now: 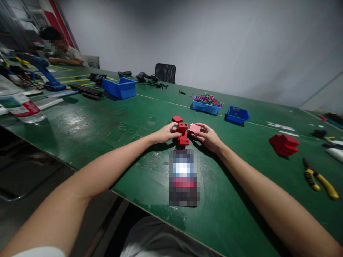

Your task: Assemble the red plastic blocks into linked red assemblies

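Bottle at the left edge, label red and white, writing too small to read; blurred squares over the flat item at lower centre, any lettering hidden. Red block mid-frame, pinched between thumb and fingers of the left hand, long axis running up and down the frame, holes in its ends. Paler block just right of it, pinched in the right hand, thin metal pins pointing left; contact between blocks impossible to tell. Beneath, scuffed, glossy green tabletop, with pliers at right. Behind, grey wall, black chair at upper centre, seated person at upper left.
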Demonstrator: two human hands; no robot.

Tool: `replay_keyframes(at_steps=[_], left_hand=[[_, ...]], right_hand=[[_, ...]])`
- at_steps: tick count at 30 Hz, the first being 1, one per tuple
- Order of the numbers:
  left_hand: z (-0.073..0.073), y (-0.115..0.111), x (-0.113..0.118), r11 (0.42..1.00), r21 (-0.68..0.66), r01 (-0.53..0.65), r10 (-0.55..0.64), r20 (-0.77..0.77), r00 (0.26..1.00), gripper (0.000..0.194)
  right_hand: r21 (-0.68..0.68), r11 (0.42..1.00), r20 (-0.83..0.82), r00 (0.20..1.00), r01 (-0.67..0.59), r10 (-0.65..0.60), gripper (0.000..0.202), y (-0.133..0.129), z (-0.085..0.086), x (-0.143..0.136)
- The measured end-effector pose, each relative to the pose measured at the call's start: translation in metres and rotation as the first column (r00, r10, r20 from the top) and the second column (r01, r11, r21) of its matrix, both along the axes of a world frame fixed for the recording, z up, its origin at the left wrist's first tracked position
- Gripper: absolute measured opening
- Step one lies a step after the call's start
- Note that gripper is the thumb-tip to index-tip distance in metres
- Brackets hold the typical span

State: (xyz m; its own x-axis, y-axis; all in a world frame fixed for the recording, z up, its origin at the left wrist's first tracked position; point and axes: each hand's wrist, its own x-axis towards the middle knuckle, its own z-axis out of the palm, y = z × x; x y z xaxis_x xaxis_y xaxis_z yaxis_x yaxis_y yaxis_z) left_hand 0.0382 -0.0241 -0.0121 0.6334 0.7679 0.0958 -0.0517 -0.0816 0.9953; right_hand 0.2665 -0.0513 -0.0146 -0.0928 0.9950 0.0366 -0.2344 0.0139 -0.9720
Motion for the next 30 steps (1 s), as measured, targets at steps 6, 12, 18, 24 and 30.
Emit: replay_keyframes(at_steps=[6, 12, 18, 24, 30], left_hand=[[0.0003, 0.0004, -0.0002, 1.000, 0.010, -0.001, 0.001, -0.011, 1.000, 0.042], [0.0003, 0.0004, -0.0002, 1.000, 0.008, 0.001, -0.001, -0.007, 1.000, 0.042], [0.0010, -0.0003, 0.0010, 1.000, -0.002, -0.006, 0.006, 0.003, 1.000, 0.039], [0.0001, 0.0002, 0.0007, 1.000, -0.004, 0.002, -0.002, -0.001, 1.000, 0.039], [0.0001, 0.0004, 0.0006, 1.000, 0.000, -0.002, 0.002, -0.007, 1.000, 0.040]], right_hand=[[0.025, 0.999, -0.058, 0.998, 0.038, -0.036, 0.037, 0.0053, -0.0053, -0.0001], [0.026, 1.000, 0.000, 1.000, -0.002, 0.002, 0.037, 0.0041, -0.0042, 0.0000], [0.052, 0.998, 0.030, 0.999, 0.032, -0.033, 0.041, 0.0044, -0.0050, 0.0012], [0.046, 0.999, 0.061, 0.998, 0.011, -0.013, 0.041, 0.0016, -0.0020, 0.0002], [0.043, 0.999, 0.057, 0.998, 0.018, -0.021, 0.043, -0.0022, 0.0023, -0.0019]])
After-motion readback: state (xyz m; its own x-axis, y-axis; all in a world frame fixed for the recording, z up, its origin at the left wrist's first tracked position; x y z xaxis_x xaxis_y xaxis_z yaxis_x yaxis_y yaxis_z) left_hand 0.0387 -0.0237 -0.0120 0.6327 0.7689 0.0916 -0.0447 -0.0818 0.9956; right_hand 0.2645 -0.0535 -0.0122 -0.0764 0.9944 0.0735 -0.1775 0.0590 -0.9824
